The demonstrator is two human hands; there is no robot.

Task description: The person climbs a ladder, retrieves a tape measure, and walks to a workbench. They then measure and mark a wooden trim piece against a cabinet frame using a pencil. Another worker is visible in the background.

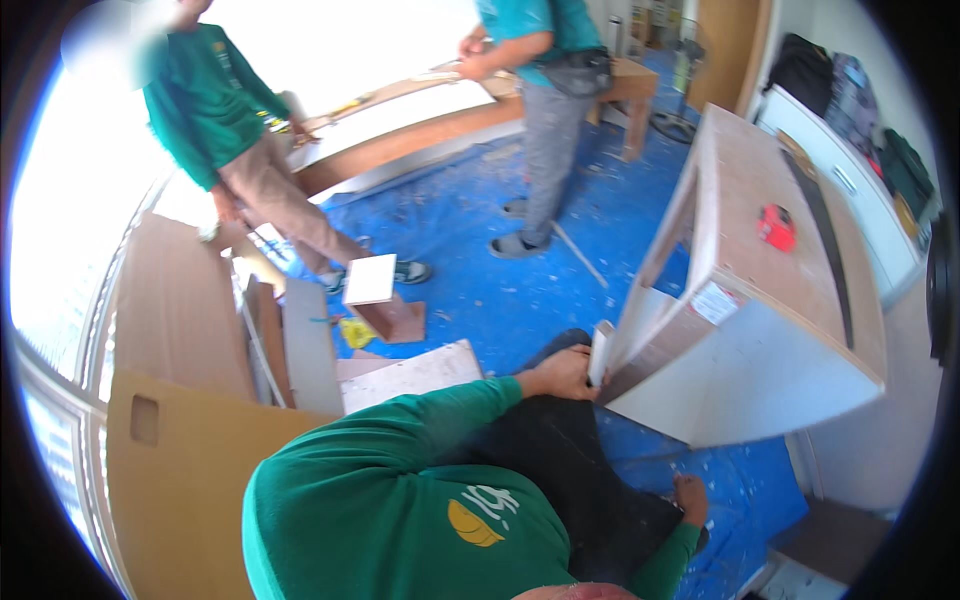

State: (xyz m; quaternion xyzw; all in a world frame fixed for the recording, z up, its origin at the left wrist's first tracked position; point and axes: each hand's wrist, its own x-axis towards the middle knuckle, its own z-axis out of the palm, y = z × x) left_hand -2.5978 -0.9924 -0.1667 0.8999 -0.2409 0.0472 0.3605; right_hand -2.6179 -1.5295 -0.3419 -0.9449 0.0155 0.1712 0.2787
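Observation:
My left hand (562, 373) is closed round a short white strip of board (600, 352), held upright against the near left corner of a wooden cabinet carcass (640, 385). Low on the right, my right hand (690, 497) is close above the blue floor sheet (735, 465), its fingers curled together; anything in them is too small to make out. On the carcass lie a red tape measure (776, 228) and a long dark blade (822, 235) with a brown end, like a handsaw. A white label (714, 303) sticks to its near edge.
A small open box (385, 300) and a pale board (415, 375) lie ahead left. Panels (180, 300) lean by the window. Two people, one in a green shirt (215, 110), one in grey trousers (553, 150), stand at a long bench (400, 150). A fan (682, 80) stands behind.

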